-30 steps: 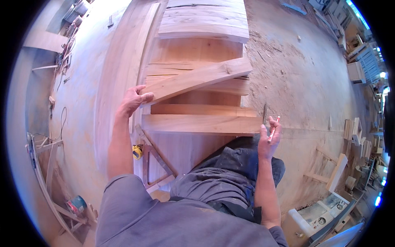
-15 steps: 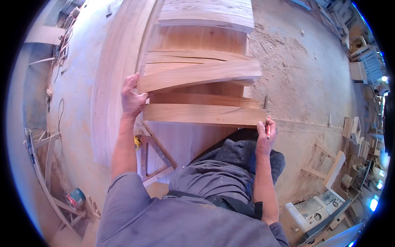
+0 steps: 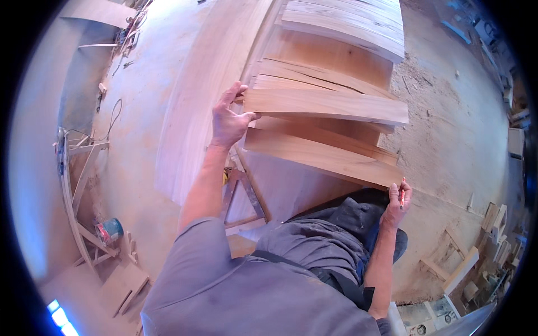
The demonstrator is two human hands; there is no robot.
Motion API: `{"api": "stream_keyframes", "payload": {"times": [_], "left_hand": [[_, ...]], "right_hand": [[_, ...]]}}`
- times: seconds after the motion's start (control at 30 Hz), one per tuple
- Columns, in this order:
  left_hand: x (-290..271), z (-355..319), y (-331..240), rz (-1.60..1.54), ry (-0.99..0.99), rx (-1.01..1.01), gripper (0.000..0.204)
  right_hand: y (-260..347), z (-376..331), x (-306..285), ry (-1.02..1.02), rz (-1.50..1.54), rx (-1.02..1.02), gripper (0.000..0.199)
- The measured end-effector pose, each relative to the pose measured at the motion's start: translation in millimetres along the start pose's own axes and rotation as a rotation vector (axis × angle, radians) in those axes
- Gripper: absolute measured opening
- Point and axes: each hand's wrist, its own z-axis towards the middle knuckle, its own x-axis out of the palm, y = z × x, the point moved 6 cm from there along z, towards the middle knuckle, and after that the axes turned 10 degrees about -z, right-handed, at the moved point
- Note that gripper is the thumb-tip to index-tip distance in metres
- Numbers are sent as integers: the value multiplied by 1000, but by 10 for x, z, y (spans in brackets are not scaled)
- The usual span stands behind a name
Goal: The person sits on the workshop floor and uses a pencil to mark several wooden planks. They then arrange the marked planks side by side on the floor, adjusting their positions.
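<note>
A curved wooden staircase lies below me, its steps fanning out from a long bent side board (image 3: 196,95). My left hand (image 3: 228,119) grips the left end of a loose wooden tread (image 3: 330,105), which lies across the steps. A lower tread (image 3: 322,157) sits just beneath it. At the right corner of that lower tread, my right hand (image 3: 397,200) is closed on a red pencil (image 3: 402,196). My knee in grey trousers is right under that hand.
Sawdust covers the concrete floor at the right. Wood offcuts (image 3: 465,263) lie at the lower right. A small blue can (image 3: 110,229) and a wooden frame (image 3: 78,190) stand at the left, with a cable on the floor. A metal square (image 3: 246,196) lies under the steps.
The loose tread has swung from a slant to lie nearly level across the steps, with my left hand moving up along with its end. My right hand has dropped to the lower tread's corner.
</note>
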Motion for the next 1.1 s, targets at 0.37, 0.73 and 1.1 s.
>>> {"api": "stream_keyframes", "payload": {"times": [0.37, 0.73, 1.1], "left_hand": [[-36, -22, 222, -388, -20, -399, 58], [-60, 78, 728, -200, 196, -689, 28], [1250, 140, -668, 530, 296, 266, 60]], "right_hand": [[42, -6, -3, 3, 26, -15, 23], [176, -15, 9, -51, -110, -44, 28], [234, -79, 30, -19, 54, 27, 25]]}}
